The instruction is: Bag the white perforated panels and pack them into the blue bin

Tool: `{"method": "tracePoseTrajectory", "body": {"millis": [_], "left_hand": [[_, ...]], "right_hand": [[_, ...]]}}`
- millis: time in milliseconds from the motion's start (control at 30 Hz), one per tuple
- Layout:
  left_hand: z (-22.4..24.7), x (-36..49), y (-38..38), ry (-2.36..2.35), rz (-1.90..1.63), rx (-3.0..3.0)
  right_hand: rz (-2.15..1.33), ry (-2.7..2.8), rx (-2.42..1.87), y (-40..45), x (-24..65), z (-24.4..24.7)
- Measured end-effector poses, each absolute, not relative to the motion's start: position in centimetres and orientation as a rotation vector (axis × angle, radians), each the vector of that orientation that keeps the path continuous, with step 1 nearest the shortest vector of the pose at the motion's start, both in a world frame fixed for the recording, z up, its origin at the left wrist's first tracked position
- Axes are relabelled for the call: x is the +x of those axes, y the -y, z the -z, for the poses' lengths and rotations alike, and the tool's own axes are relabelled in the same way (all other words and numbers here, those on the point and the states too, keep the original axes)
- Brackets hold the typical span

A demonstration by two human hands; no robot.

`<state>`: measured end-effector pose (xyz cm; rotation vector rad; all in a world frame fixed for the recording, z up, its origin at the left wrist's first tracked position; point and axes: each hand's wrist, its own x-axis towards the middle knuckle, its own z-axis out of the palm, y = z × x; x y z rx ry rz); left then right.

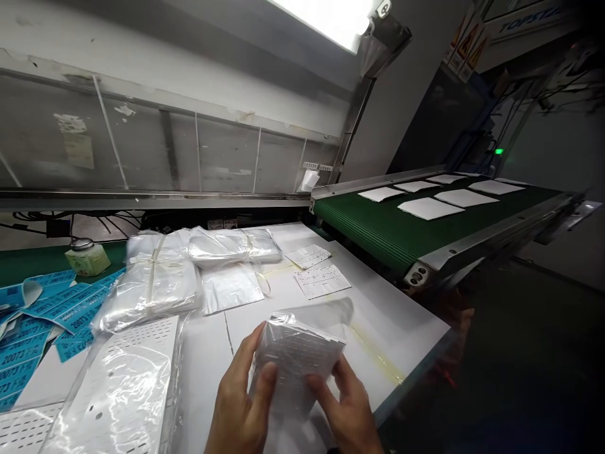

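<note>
Between my two hands is a clear plastic bag (302,359) with a stack of thin white slotted sheets inside, held tilted above the table. My left hand (246,391) grips its left side, thumb in front and fingers behind. On the right side, my right hand (343,403) pinches the bag, its thumb on the near face. The open end of the bag spreads loosely past the stack's far edge. Beyond it, two white slotted sheets (322,281) lie on the white table surface (397,328).
Tied bundles of clear bags (151,277) lie at the left, near a bagged white slotted panel (127,384). Blue printed labels (28,353) and a small jar (87,257) are further left. At the right a green conveyor belt (363,230) carries several white panels (430,208).
</note>
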<state>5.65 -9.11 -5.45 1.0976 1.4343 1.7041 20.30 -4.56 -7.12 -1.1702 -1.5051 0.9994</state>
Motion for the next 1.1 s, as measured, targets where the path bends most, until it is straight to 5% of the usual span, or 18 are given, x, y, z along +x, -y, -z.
{"method": "tracePoseTrajectory", "body": {"millis": [333, 633, 867, 1100], "left_hand": [[9.3, 5.8, 9.7, -1.396, -1.548, 1.225], [5.3, 5.5, 9.0, -1.387, -1.600, 1.142], [10.9, 5.9, 9.7, -1.351, -1.392, 1.158], [9.6, 4.8, 10.0, -1.435, -1.237, 1.070]], "right_hand": [[-1.182, 1.444, -1.037, 5.4, 20.4, 3.5], [-1.131, 1.482, -1.439, 6.3, 21.0, 12.2], [-1.234, 1.421, -1.053, 6.0, 21.2, 9.0], [-1.145, 1.640, -1.548, 7.0, 20.6, 13.0]]}}
